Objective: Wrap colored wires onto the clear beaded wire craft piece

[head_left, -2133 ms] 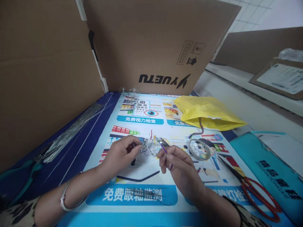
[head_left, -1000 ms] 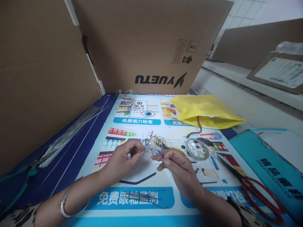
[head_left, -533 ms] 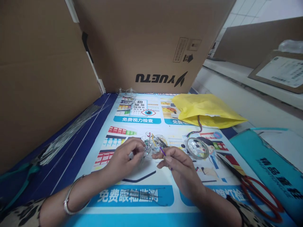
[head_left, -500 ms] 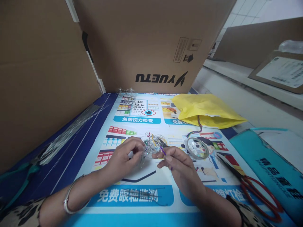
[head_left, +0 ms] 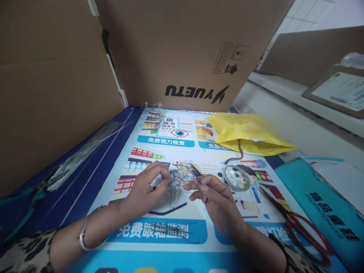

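Cardboard panel (head_left: 182,49) behind yellow bag (head_left: 244,127): "YUETU", upside down, with arrow sign. Poster (head_left: 182,151): "免费视力检查" left of bag; "免费" beneath bag's edge, rest covered; "免费眼轴监测" front-left of bag. Teal packet (head_left: 301,185), front-right of bag: "精品童鞋", "JINGPINTONGXIE". White label (head_left: 341,91), right of bag: print too small.

With a single head-worn camera, the scene was viewed forward and down over a printed poster (head_left: 170,258). The left hand (head_left: 149,187) and right hand (head_left: 217,195) were seen from near and above; an upright cardboard panel (head_left: 176,49) was faced beyond them.
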{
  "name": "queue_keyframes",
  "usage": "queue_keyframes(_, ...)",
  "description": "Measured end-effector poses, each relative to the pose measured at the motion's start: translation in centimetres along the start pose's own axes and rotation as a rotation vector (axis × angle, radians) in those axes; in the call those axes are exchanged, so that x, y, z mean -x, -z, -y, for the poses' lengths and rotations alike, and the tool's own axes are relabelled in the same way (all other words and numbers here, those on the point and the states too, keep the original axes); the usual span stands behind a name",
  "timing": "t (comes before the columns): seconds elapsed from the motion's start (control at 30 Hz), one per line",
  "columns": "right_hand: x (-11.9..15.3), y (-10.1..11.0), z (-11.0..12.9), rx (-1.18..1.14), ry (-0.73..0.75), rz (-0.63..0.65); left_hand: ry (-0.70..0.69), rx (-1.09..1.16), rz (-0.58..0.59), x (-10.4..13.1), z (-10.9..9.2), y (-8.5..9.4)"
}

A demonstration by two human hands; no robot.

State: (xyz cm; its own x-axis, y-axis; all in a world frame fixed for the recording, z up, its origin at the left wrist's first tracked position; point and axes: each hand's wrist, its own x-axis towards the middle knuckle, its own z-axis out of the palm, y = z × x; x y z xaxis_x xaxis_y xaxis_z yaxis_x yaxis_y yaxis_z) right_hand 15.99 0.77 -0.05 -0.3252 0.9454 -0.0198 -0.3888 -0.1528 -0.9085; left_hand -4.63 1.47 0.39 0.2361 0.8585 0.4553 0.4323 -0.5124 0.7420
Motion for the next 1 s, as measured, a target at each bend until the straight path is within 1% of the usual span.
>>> queue_keyframes(0.1,0.0,0.0,-0.1,-0.017,0.005,0.005,-0.055,0.011,-0.017,0.1,-0.1,0.0)
queue_keyframes(0.27,0.0,-0.1,-0.1,-0.032,0.012,0.012,-0.038,-0.028,-0.03,0.4,-0.2,-0.1)
queue_keyframes(0.37,0.0,0.0,-0.1,-0.048,0.009,0.012,-0.068,-0.067,-0.045,0.5,-0.2,-0.3)
queue_keyframes(0.47,0.0,0.0,-0.1,-0.062,0.005,0.0,-0.111,-0.134,-0.008,0.6,-0.1,-0.6)
queue_keyframes(0.53,0.0,0.0,-0.1,-0.067,0.0,-0.002,-0.116,-0.178,0.018,0.6,0.0,-0.9)
queue_keyframes(0.63,0.1,-0.2,0.0,-0.073,-0.001,0.018,-0.115,-0.193,0.003,0.6,-0.1,-1.0)
queue_keyframes(0.73,0.2,-0.5,0.1,-0.092,-0.001,0.032,-0.19,-0.178,-0.015,0.6,-0.7,-0.8)
queue_keyframes(0.8,0.3,-0.6,0.1,-0.113,-0.009,0.034,-0.26,-0.195,0.017,0.6,-1.2,-0.8)
queue_keyframes(0.9,0.4,-0.8,0.1,-0.141,-0.028,0.028,-0.323,-0.284,0.073,0.8,-1.7,-0.9)
queue_keyframes(1.0,0.5,-1.0,0.2,-0.154,-0.034,0.02,-0.368,-0.42,0.052,1.0,-1.9,-1.1)
